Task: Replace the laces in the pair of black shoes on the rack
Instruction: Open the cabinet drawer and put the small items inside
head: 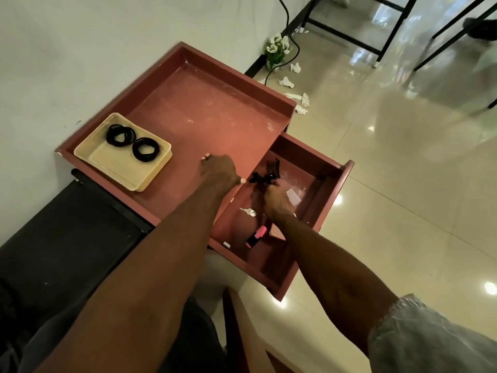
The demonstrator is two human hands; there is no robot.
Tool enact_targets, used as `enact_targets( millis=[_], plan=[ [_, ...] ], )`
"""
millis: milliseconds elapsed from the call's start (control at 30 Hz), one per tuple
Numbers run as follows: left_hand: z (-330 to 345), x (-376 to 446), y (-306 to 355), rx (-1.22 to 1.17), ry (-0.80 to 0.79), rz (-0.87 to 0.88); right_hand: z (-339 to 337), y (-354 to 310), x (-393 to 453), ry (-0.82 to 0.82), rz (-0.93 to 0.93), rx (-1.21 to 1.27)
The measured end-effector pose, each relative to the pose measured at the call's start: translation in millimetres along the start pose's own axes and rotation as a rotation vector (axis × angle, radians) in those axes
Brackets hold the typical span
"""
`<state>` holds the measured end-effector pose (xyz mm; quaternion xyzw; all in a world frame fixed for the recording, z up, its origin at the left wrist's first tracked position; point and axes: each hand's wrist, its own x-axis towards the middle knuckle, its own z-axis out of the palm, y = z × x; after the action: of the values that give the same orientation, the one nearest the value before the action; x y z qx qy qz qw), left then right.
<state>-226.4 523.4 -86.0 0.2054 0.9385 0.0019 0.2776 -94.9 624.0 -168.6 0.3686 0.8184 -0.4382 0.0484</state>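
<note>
Reaching into open drawer [322, 189] of reddish-brown cabinet [204, 109] w/ right hand [277, 203]. Fingers curled round a black scissors-like tool [269, 172]; dark handles stick up past the knuckles, blade end hidden under hand, so exact tool type uncertain.

Left hand [220, 172] lies palm-down on cabinet top near drawer edge, fingers fairly straight, spread a little, holding nothing. Thumb tip at the lip beside the drawer.

Laces: two coiled black shoelaces [131, 142] sit side by side in a cream tray [94, 154] on left part of cabinet top, close to wall. Coils just beside each other; cannot tell if touching. Well apart from both hands.

Drawer contents: small silver keys [248, 211] left of right wrist, pink-and-black highlighter [256, 235] nearer the front, small white bit [226, 244] at front left corner, clear plastic scrap [293, 196] right of hand.

Black shoes and rack not seen. Black bench-like surface [67, 238] left of cabinet, below it.

Background: glossy tile floor [390, 157], torn white paper scraps [295, 95] strewn by wall, white artificial flowers [277, 48] w/ black cable nearby, black metal table legs [376, 25] at top right.
</note>
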Motion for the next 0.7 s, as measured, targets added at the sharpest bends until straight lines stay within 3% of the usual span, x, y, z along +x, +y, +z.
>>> enact_targets(
  millis=[67,133,233,267,333,400,533,700],
  plan=[
    [7,-1,-4,-0.015,-0.005,-0.012,-9,5,-8,0.093,-0.178,-0.197],
    [15,-1,-8,-0.013,0.009,-0.024,-22,14,-22,0.276,-0.225,-0.266],
    [30,-11,-9,0.014,0.028,-0.044,-51,43,-42,0.652,-0.054,-0.192],
    [34,-16,-8,0.036,0.033,-0.046,-59,53,-47,0.689,0.056,-0.126],
    [42,-29,-4,0.125,0.052,-0.002,-66,67,-52,0.600,0.317,0.167],
    [45,-40,-7,0.204,0.097,0.081,-63,72,-58,0.468,0.435,0.379],
    [40,-51,-28,0.205,0.174,0.197,-54,73,-62,0.424,0.408,0.478],
    [35,-55,-31,0.226,0.161,0.252,-41,72,-37,0.333,0.378,0.529]
  ],
)
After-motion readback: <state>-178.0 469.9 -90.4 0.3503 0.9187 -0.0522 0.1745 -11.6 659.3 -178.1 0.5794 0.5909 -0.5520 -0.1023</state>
